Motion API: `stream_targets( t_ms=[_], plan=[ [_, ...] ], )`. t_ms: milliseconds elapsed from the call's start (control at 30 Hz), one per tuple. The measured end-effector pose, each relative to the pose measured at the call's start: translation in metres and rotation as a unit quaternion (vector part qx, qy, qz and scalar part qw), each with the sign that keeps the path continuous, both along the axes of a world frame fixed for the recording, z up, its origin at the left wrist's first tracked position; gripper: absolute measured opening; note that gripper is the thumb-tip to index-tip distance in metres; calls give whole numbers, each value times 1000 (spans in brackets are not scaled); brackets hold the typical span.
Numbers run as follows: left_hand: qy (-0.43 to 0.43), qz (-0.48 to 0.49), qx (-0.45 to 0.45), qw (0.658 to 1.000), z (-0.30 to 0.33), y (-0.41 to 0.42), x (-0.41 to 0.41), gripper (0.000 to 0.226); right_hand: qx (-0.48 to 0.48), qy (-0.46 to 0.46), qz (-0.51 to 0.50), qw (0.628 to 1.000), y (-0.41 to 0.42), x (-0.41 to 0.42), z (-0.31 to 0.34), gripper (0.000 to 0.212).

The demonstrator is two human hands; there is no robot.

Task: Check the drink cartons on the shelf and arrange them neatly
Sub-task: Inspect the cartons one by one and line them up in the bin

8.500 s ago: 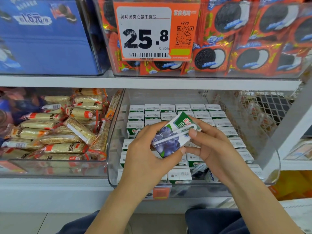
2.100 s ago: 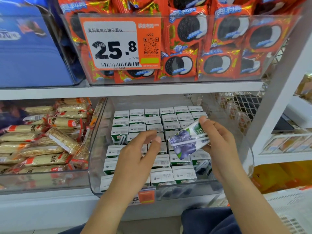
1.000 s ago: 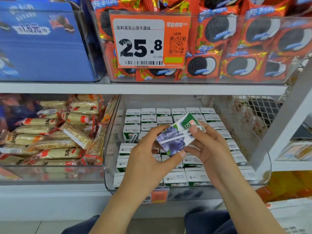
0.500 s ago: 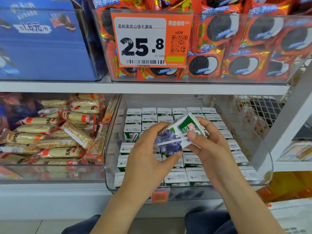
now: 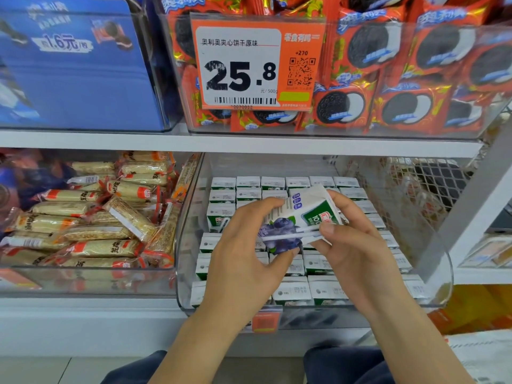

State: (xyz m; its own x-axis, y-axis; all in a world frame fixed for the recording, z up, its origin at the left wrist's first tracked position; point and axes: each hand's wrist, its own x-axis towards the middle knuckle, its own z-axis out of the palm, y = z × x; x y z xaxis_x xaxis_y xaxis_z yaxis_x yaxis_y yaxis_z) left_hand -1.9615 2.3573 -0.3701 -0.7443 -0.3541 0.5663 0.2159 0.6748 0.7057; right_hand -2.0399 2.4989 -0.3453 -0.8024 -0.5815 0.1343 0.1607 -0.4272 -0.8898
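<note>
Holding one carton (image 5: 299, 217) between them, the left hand (image 5: 243, 261) pinches its blueberry end with thumb below and fingers above, while the right hand (image 5: 357, 245) grips the green end. It is lifted and tilted above the clear bin (image 5: 188, 245), where the other cartons (image 5: 318, 291) stand in rows. This looks like the checking step. To do it well, turn the carton slowly so each printed face and the straw come into view, squeeze lightly so the sides do not dent, then lower it upright into a gap, label matching its neighbours. Snack bars (image 5: 91, 217) fill the bin alongside.
</note>
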Motion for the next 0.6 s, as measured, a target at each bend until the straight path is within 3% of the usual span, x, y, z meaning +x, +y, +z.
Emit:
stream_targets(
  t_ms=[167,467,600],
  plan=[
    [-15,-13,14,1000,-1,1,1,63,30,-7,-37,999,-3,1,0,30],
    [-30,-10,-4,999,-1,4,0,55,59,-13,-76,995,-4,3,0,34],
    [-47,16,-40,998,-2,3,-1,56,109,55,-135,983,-9,6,-1,42]
  ],
)
